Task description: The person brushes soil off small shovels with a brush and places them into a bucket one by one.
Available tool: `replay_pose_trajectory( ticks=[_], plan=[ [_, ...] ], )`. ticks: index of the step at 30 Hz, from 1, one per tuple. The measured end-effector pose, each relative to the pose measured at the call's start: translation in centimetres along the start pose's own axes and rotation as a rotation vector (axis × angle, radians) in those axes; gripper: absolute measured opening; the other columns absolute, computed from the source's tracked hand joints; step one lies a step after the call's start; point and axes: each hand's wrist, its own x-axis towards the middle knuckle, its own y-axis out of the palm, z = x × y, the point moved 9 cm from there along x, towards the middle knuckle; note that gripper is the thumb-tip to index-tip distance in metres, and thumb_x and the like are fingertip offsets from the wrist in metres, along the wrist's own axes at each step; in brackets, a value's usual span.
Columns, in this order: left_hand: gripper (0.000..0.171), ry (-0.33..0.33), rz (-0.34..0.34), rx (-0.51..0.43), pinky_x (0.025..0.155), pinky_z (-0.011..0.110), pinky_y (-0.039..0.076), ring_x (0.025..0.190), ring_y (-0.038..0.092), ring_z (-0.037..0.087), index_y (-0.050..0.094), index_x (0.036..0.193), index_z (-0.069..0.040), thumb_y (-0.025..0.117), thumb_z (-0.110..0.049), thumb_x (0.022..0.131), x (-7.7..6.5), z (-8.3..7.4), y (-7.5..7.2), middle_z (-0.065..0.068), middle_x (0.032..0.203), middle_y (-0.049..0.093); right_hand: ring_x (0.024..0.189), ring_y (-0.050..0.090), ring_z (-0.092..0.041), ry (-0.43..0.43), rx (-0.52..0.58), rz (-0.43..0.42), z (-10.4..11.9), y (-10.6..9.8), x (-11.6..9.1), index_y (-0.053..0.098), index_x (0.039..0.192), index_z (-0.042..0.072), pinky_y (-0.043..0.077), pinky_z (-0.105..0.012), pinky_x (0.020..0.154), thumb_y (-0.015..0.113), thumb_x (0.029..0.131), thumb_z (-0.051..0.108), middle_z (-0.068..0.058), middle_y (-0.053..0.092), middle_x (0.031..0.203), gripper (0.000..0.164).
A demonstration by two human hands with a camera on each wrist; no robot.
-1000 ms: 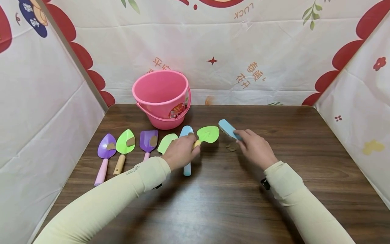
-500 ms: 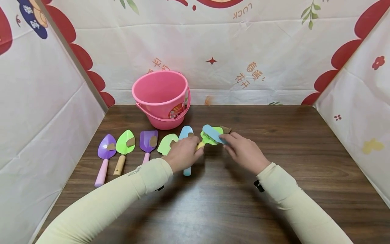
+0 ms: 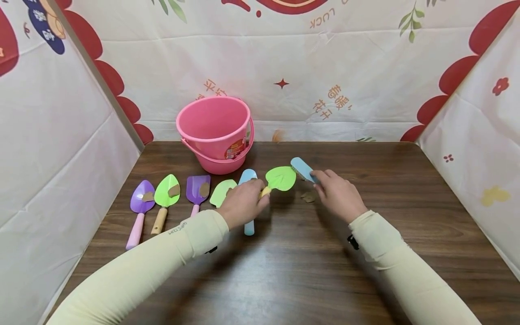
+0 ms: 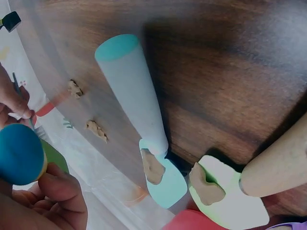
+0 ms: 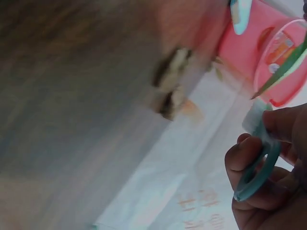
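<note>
At the far left of the dark wooden table (image 3: 252, 280) lies a purple trowel (image 3: 140, 208) with a pink handle, a brown scrap on its blade. Next to it come a green trowel (image 3: 163, 202) with a wooden handle and a square-ended purple shovel (image 3: 192, 187), each bearing a similar scrap. The pink bucket (image 3: 207, 146) stands upright behind this row, near the backdrop, its handle hanging down in front. A pale green trowel (image 3: 221, 192) follows, then a light blue shovel (image 4: 139, 105), both with scraps on their blades; the left arm and hand partly cover them in the head view. The left hand (image 3: 242, 203) has its fingers closed round the yellow handle of a leaf-shaped green trowel (image 3: 281, 178), held with its blade pointing right. Two brown scraps (image 3: 307, 197) lie on the table right of that blade. At its right edge is the light blue brush (image 3: 304, 169), bristles facing the blade; whether they touch is unclear. The right hand (image 3: 339, 197) pinches the brush's handle, well apart from the left hand.
</note>
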Motion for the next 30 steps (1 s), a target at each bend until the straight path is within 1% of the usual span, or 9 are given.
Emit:
replay_pose_trajectory(
  ticks=[4, 8, 11, 14, 17, 20, 23, 27, 30],
  plan=[
    [0.019, -0.002, 0.002, 0.026, 0.056, 0.037, 0.045, 0.07, 0.053, 0.016, 0.055, 0.091, -0.014, 0.058, -0.031, 0.099, 0.1, -0.1, 0.0, -0.001, 0.081, 0.053, 0.073, 0.061, -0.024, -0.089, 0.019, -0.048, 2.3, -1.3, 0.2, 0.061, 0.127, 0.005, 0.048, -0.043, 0.054, 0.065, 0.094, 0.008, -0.012, 0.063, 0.102, 0.034],
    [0.02, -0.009, 0.018, 0.066, 0.059, 0.039, 0.046, 0.073, 0.054, 0.016, 0.056, 0.097, -0.013, 0.057, -0.032, 0.1, 0.0, -0.1, 0.2, -0.001, 0.086, 0.053, 0.069, 0.061, -0.02, -0.183, 0.041, -0.047, 4.8, -1.9, 0.2, 0.062, 0.126, 0.005, 0.047, -0.037, 0.052, 0.068, 0.093, 0.008, -0.009, 0.063, 0.099, 0.034],
    [0.021, -0.008, 0.025, 0.082, 0.061, 0.04, 0.048, 0.075, 0.055, 0.015, 0.057, 0.102, -0.011, 0.057, -0.032, 0.101, -0.1, -0.1, 0.3, 0.0, 0.088, 0.053, 0.066, 0.06, -0.018, -0.217, 0.042, -0.033, 5.9, -1.9, 0.1, 0.063, 0.125, 0.006, 0.047, -0.036, 0.051, 0.071, 0.091, 0.008, -0.008, 0.063, 0.098, 0.035],
    [0.021, -0.004, 0.029, 0.088, 0.061, 0.04, 0.048, 0.076, 0.056, 0.015, 0.057, 0.104, -0.011, 0.057, -0.032, 0.101, -0.2, -0.1, 0.3, 0.0, 0.089, 0.054, 0.064, 0.06, -0.018, -0.229, 0.038, -0.013, 6.2, -1.5, -0.1, 0.063, 0.125, 0.006, 0.047, -0.035, 0.052, 0.072, 0.089, 0.006, -0.007, 0.062, 0.099, 0.036],
    [0.021, 0.002, 0.032, 0.093, 0.06, 0.039, 0.048, 0.075, 0.056, 0.015, 0.056, 0.103, -0.011, 0.057, -0.032, 0.101, -0.2, -0.3, 0.3, 0.0, 0.09, 0.053, 0.063, 0.059, -0.016, -0.227, 0.048, 0.008, 5.9, -0.7, -0.2, 0.063, 0.125, 0.006, 0.047, -0.034, 0.052, 0.072, 0.09, 0.005, -0.007, 0.062, 0.099, 0.036],
    [0.021, 0.014, 0.036, 0.099, 0.058, 0.039, 0.047, 0.073, 0.055, 0.016, 0.056, 0.101, -0.011, 0.058, -0.032, 0.1, -0.3, -0.5, 0.4, 0.001, 0.089, 0.052, 0.067, 0.06, -0.017, -0.2, 0.059, 0.018, 4.9, 0.1, -0.2, 0.062, 0.126, 0.005, 0.047, -0.034, 0.054, 0.07, 0.091, 0.007, -0.007, 0.063, 0.1, 0.035],
    [0.022, 0.029, 0.047, 0.105, 0.056, 0.037, 0.046, 0.07, 0.055, 0.016, 0.055, 0.099, -0.01, 0.058, -0.031, 0.1, -0.5, -0.8, 0.7, 0.001, 0.085, 0.051, 0.075, 0.062, -0.02, -0.14, 0.068, 0.029, 3.3, 0.8, -0.1, 0.061, 0.127, 0.005, 0.049, -0.038, 0.058, 0.068, 0.094, 0.008, -0.01, 0.064, 0.105, 0.034],
    [0.022, 0.038, 0.046, 0.111, 0.056, 0.034, 0.046, 0.067, 0.053, 0.016, 0.054, 0.096, -0.009, 0.058, -0.03, 0.101, -0.7, -0.9, 0.9, 0.0, 0.081, 0.049, 0.083, 0.064, -0.026, -0.036, 0.074, 0.066, 0.7, 1.7, -0.1, 0.059, 0.131, 0.005, 0.051, -0.046, 0.065, 0.063, 0.096, 0.01, -0.015, 0.065, 0.113, 0.035],
    [0.022, 0.04, 0.029, 0.112, 0.056, 0.034, 0.046, 0.068, 0.053, 0.016, 0.055, 0.096, -0.009, 0.058, -0.03, 0.101, -0.8, -0.8, 0.8, 0.0, 0.081, 0.049, 0.08, 0.061, -0.027, 0.04, 0.063, 0.088, -1.1, 1.9, -0.1, 0.058, 0.133, 0.005, 0.049, -0.047, 0.064, 0.061, 0.098, 0.012, -0.015, 0.064, 0.11, 0.035]
  ],
)
